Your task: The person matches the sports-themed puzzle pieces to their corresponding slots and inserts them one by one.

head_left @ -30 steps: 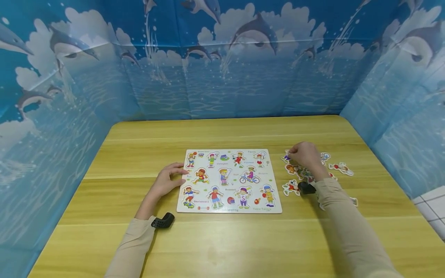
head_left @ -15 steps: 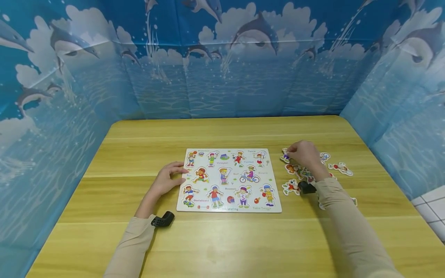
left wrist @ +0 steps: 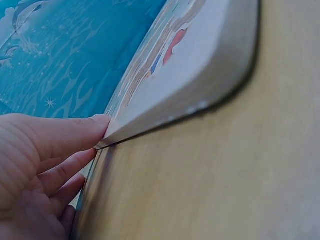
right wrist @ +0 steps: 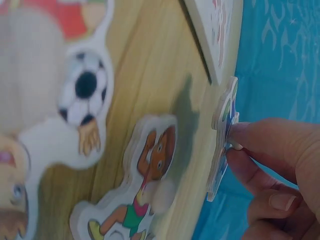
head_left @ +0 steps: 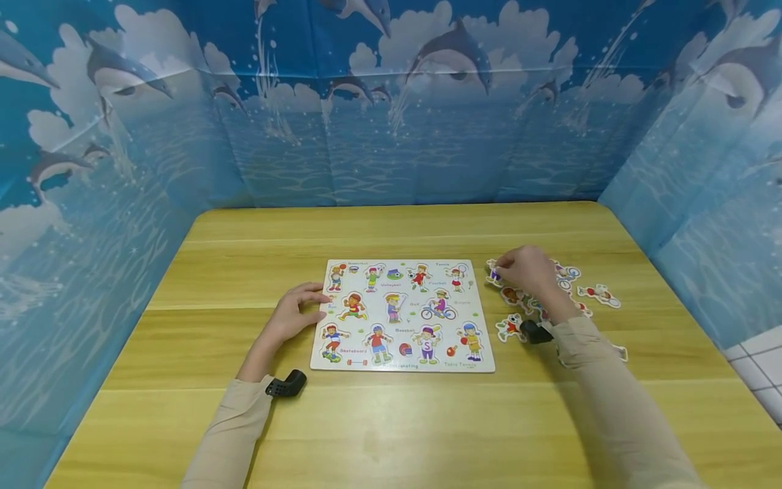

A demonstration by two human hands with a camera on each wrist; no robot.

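Note:
A white puzzle board (head_left: pixel 400 367) printed with sports children lies mid-table. My left hand (head_left: pixel 293 314) rests at its left edge, straight fingers touching the board's side (left wrist: pixel 200 85); the left wrist view shows the left hand (left wrist: pixel 45 165) against that edge. My right hand (head_left: pixel 525 268) is to the right of the board and pinches a cut-out puzzle piece (head_left: pixel 493 272). In the right wrist view that piece (right wrist: pixel 222 145) hangs on edge above the wood, its small peg held by my fingers (right wrist: pixel 270 145).
Several loose figure pieces lie right of the board, such as a footballer (head_left: pixel 512 329), another (head_left: pixel 599 294) and an orange-haired figure (right wrist: pixel 140 185). Blue dolphin-print walls (head_left: pixel 391 122) enclose the wooden table (head_left: pixel 391 421) on three sides.
My right hand has carried the pinched piece slightly left, toward the board's top right corner. The left hand has stayed at the board's edge.

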